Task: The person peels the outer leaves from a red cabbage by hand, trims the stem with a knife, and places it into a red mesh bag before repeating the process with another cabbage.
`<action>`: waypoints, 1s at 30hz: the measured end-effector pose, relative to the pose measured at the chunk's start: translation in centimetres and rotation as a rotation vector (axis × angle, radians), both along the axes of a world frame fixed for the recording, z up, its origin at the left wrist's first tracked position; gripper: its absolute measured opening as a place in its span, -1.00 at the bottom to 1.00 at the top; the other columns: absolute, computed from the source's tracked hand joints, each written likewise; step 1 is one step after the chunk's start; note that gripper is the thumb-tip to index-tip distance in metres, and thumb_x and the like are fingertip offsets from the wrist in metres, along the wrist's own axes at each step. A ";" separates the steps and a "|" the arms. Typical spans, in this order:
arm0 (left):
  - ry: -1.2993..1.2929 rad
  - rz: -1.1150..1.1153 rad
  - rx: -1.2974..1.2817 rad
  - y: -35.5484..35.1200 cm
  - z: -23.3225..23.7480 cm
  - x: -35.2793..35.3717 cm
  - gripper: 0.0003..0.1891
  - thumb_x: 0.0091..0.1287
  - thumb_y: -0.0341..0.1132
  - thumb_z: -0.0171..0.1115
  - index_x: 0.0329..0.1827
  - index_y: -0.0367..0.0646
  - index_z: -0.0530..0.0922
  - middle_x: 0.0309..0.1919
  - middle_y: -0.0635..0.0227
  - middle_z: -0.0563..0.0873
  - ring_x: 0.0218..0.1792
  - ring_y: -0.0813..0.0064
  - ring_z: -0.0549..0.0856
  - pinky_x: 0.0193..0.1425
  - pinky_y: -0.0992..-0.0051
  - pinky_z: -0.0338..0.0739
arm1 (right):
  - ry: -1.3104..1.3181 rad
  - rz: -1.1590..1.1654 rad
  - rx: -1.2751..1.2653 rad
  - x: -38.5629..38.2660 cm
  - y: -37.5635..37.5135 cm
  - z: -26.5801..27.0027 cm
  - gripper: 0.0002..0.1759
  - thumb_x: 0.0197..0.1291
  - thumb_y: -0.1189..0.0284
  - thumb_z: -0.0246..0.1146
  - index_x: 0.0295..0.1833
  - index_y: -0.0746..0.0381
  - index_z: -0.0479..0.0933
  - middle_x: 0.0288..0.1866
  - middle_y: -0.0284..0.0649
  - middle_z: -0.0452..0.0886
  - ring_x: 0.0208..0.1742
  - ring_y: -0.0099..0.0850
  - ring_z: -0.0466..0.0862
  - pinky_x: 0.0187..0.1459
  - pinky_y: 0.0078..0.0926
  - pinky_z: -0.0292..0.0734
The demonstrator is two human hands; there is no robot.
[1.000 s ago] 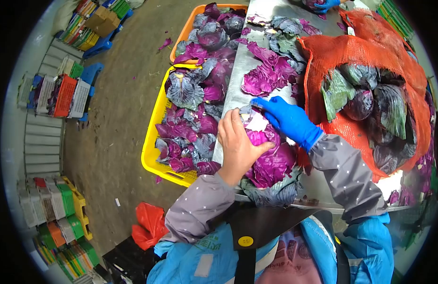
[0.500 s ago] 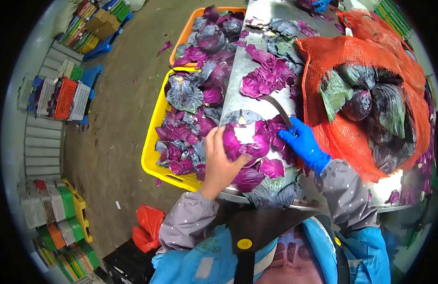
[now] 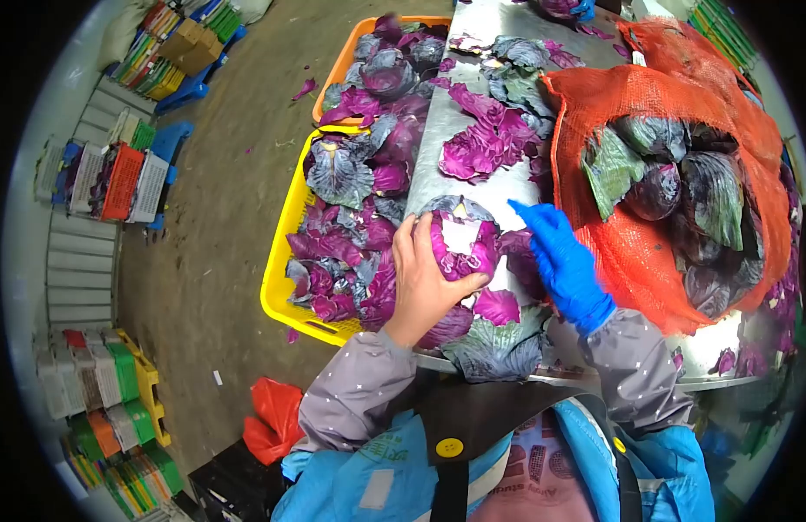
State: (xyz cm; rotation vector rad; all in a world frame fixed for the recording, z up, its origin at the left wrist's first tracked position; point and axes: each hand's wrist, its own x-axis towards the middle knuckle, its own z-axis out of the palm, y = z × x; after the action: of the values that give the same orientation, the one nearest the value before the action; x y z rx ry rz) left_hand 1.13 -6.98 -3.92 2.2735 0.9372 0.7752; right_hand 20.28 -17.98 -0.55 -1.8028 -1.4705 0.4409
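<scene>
My bare left hand is closed around the left and near side of a red cabbage with a white cut patch on top. The thumb presses its front. Just to the right, my blue-gloved right hand is raised apart from the cabbage, fingers pointing up and left. It held a curved knife in the earlier frame; the blade does not show now, and the knife lies nowhere else in view. Loose purple leaves and a large grey-green outer leaf lie before the cabbage on the metal table.
An open red mesh sack of cabbages stands at the right. Along the table's left edge are a yellow crate and an orange crate, both full of leaves. More leaves lie farther up the table. Another person's gloved hand shows at the top.
My right hand has drawn slightly right and turned, and the knife blade has gone from sight. My left hand and the cabbage have shifted slightly right.
</scene>
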 end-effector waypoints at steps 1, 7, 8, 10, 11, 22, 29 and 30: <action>-0.003 -0.002 -0.001 0.1 0.1 0.3 0.10 -0.21 0.01 0.60 0.36 -0.33 0.17 0.25 -0.15 0.23 0.27 -0.16 0.27 0.35 -0.01 0.21 | 0.104 0.053 -0.104 -0.8 -0.4 0.8 -0.27 0.13 0.58 0.10 0.44 -0.12 0.28 0.17 -0.13 0.39 -0.08 -0.12 0.60 -0.10 -0.31 0.56; 0.006 0.007 0.009 0.3 0.5 1.1 0.10 -0.25 0.00 0.61 0.33 -0.36 0.19 0.22 -0.13 0.28 0.26 -0.11 0.28 0.37 0.03 0.19 | -0.128 0.060 -0.140 -2.3 0.7 -0.8 -0.21 0.05 0.60 0.10 0.45 -0.18 0.27 0.14 -0.16 0.43 -0.16 -0.17 0.65 -0.26 -0.29 0.59; 0.016 0.012 0.016 0.3 0.5 1.2 0.09 -0.26 0.00 0.61 0.30 -0.38 0.21 0.21 -0.12 0.28 0.26 -0.10 0.28 0.37 0.04 0.19 | -0.129 0.065 -0.118 -2.3 1.0 -0.9 -0.22 0.09 0.58 0.09 0.46 -0.18 0.25 0.11 -0.11 0.43 -0.19 -0.14 0.65 -0.28 -0.27 0.58; 0.048 0.010 0.038 0.2 0.9 1.6 0.08 -0.27 0.00 0.61 0.29 -0.39 0.22 0.20 -0.11 0.29 0.25 -0.09 0.29 0.36 0.04 0.20 | -0.128 0.067 -0.102 -2.3 1.8 -0.8 -0.23 0.12 0.57 0.07 0.47 -0.18 0.22 0.07 -0.07 0.43 -0.22 -0.10 0.65 -0.31 -0.25 0.58; 0.079 0.008 0.066 0.1 1.0 1.8 0.08 -0.27 -0.01 0.61 0.28 -0.39 0.22 0.19 -0.10 0.30 0.24 -0.08 0.30 0.35 0.04 0.20 | -0.158 0.057 -0.199 -2.3 2.5 -0.4 -0.25 0.16 0.54 0.06 0.48 -0.19 0.20 0.01 -0.03 0.44 -0.24 -0.07 0.65 -0.33 -0.23 0.58; 0.068 0.073 0.135 -0.6 0.8 2.3 0.04 -0.25 -0.09 0.61 0.28 -0.40 0.22 0.09 -0.04 0.35 0.13 -0.05 0.39 0.25 0.09 0.31 | -0.569 0.339 -0.240 1.0 6.1 0.7 -0.25 0.18 0.42 0.11 0.49 -0.29 0.14 -0.31 -0.07 0.48 -0.49 -0.17 0.62 -0.55 -0.24 0.51; 0.040 0.021 0.079 0.2 1.0 1.7 0.03 -0.26 -0.09 0.61 0.27 -0.38 0.26 0.10 -0.02 0.37 0.15 -0.03 0.39 0.27 0.10 0.31 | -0.089 0.252 -0.122 0.9 4.0 1.2 -0.33 0.26 0.44 0.08 0.48 -0.23 0.19 -0.22 -0.05 0.52 -0.29 -0.08 0.63 -0.32 -0.23 0.55; 0.045 0.020 0.077 0.2 1.1 1.7 0.03 -0.27 -0.09 0.61 0.27 -0.38 0.26 0.11 -0.01 0.37 0.16 -0.02 0.39 0.27 0.11 0.30 | -0.063 0.214 -0.030 1.2 3.6 1.6 -0.34 0.27 0.45 0.07 0.47 -0.20 0.21 -0.19 -0.05 0.53 -0.25 -0.06 0.62 -0.27 -0.22 0.54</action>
State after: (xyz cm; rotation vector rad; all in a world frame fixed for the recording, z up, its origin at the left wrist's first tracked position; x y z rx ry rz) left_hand 2.80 -6.74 -2.82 2.3597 0.9668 0.7843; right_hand 21.47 -14.37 1.03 -1.7027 -1.7182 0.5191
